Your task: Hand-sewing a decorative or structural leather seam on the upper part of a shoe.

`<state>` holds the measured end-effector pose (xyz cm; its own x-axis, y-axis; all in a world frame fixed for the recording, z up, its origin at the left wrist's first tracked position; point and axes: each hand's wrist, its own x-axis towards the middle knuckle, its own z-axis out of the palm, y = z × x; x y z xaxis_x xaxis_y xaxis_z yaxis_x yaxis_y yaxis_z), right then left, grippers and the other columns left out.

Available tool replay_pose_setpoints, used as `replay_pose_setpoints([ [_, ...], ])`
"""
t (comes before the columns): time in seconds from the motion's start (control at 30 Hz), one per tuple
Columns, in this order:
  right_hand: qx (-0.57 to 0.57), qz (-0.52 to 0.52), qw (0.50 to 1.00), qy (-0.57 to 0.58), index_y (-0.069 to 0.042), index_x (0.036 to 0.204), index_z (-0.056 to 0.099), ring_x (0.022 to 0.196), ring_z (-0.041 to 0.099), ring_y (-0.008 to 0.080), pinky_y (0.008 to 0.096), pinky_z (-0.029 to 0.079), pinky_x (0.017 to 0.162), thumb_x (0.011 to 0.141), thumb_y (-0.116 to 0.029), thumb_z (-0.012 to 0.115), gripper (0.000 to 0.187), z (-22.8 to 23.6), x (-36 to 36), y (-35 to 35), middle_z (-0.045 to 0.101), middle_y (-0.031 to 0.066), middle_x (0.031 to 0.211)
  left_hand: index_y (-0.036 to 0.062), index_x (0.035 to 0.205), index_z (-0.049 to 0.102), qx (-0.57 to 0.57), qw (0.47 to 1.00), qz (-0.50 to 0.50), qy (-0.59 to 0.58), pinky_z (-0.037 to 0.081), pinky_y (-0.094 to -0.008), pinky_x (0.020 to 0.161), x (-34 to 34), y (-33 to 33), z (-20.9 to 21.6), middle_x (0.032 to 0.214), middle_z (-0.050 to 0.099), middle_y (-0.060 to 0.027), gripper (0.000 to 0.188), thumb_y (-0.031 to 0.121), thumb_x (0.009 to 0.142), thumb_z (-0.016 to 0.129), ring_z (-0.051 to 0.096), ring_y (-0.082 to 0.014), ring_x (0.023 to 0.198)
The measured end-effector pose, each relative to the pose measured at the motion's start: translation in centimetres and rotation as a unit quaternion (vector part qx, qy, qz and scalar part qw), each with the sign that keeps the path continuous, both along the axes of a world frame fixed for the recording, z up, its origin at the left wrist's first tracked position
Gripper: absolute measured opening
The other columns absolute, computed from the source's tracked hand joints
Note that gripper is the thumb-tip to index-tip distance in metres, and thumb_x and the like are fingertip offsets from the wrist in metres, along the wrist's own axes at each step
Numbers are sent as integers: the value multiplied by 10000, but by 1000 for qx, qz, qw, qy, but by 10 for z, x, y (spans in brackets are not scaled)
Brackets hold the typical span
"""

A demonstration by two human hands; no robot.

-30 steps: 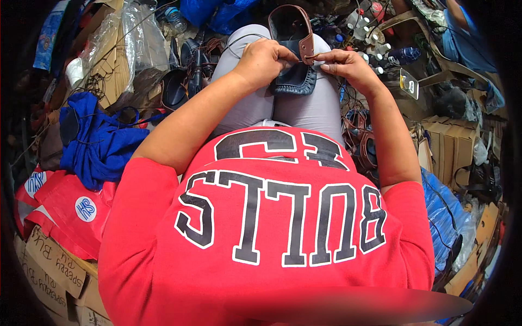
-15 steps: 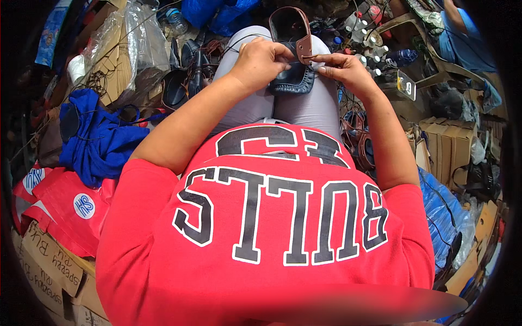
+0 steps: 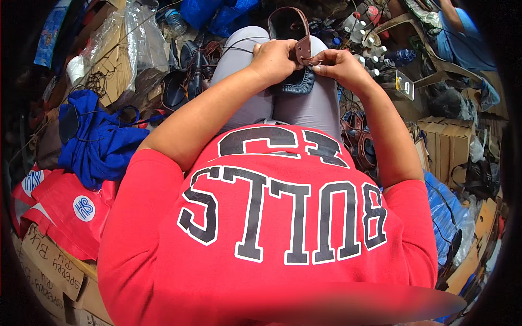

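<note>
A half-made moccasin-style shoe upper [image 3: 297, 86] rests on my thighs, navy with a puckered toe seam and a brown collar band [image 3: 305, 41] looping up at its far side. My left hand [image 3: 275, 60] is closed on the shoe's left side, covering part of the opening. At the eyelets near the band's end, my right hand [image 3: 341, 66] pinches a thin brown lace [image 3: 314, 60] between thumb and fingers. A dark cord trails left from beside my left hand across my thigh.
Dark shoe parts [image 3: 190, 60] lie left of my knees. White-capped bottles [image 3: 375, 54] stand at the far right. Blue cloth [image 3: 92, 141] and red bags [image 3: 70, 209] are heaped at the left; cardboard [image 3: 446, 146] and blue plastic [image 3: 437, 212] sit at the right.
My left hand has moved right and closed over the shoe by the eyelets. My right hand has shifted slightly, and its fingers are more bent around the lace.
</note>
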<state>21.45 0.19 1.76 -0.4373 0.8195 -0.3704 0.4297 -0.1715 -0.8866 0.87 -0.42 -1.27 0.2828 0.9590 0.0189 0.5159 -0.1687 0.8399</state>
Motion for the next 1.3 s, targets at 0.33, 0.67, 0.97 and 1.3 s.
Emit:
replay_pose_setpoints([
  [0.33,6,3,1000,-8,-7,810,665,691,599,74,217,492,648,752,-46,725,93,6,-13,10,649,8,754,178,906,710,32,974,-119,189,420,-422,779,-14,10,37,867,674,-103,200,282,740,671,599,-303,862],
  [0.67,-10,31,999,8,-36,861,631,751,536,63,199,405,713,800,-176,709,171,5,21,22,620,-5,794,101,901,653,200,943,-127,235,407,-424,773,-35,-17,33,840,658,-87,134,169,790,623,551,-304,908],
  [0.97,7,12,1000,4,-30,932,648,766,536,52,209,421,671,816,-164,700,185,0,38,-6,615,-14,833,58,936,634,84,978,-106,156,471,-423,738,-19,-7,32,810,658,-138,152,142,815,599,620,-342,797],
  [1.3,444,-57,856,-259,-61,880,624,919,572,233,350,452,804,798,-134,644,111,1,33,21,575,64,1014,93,968,646,104,964,-144,199,464,-440,701,-7,-2,26,754,657,-147,177,206,850,578,633,-329,766],
])
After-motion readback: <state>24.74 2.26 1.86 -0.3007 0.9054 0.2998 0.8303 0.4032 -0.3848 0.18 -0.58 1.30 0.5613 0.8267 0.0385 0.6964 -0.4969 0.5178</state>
